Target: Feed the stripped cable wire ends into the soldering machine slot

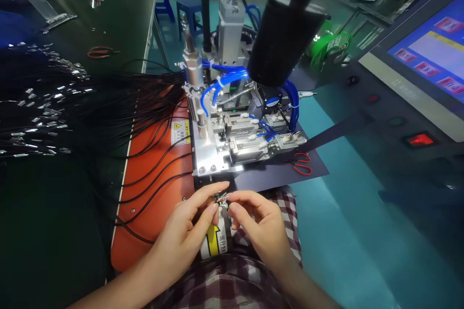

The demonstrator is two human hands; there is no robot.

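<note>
Thin coloured wires [223, 198] lie between my two hands, just in front of the machine's near edge. My left hand [192, 222] has its index finger stretched over the wires and its thumb bent below; whatever it pinches is too small to make out. My right hand [259, 219] holds the wire ends between index finger and thumb. Beneath the hands is a small metal fixture [224, 205] above a yellow and white label [214, 241]. Black cables [155, 186] run across the orange surface [152, 219] on the left.
A metal machine [232, 140] with blue air tubes stands ahead, under a black cylinder [281, 41]. Red-handled scissors [302, 163] lie at its right. Bundled cables with shiny ends [47, 96] fill the left. A control panel [413, 101] is at the right; red-handled pliers [101, 52] lie back left.
</note>
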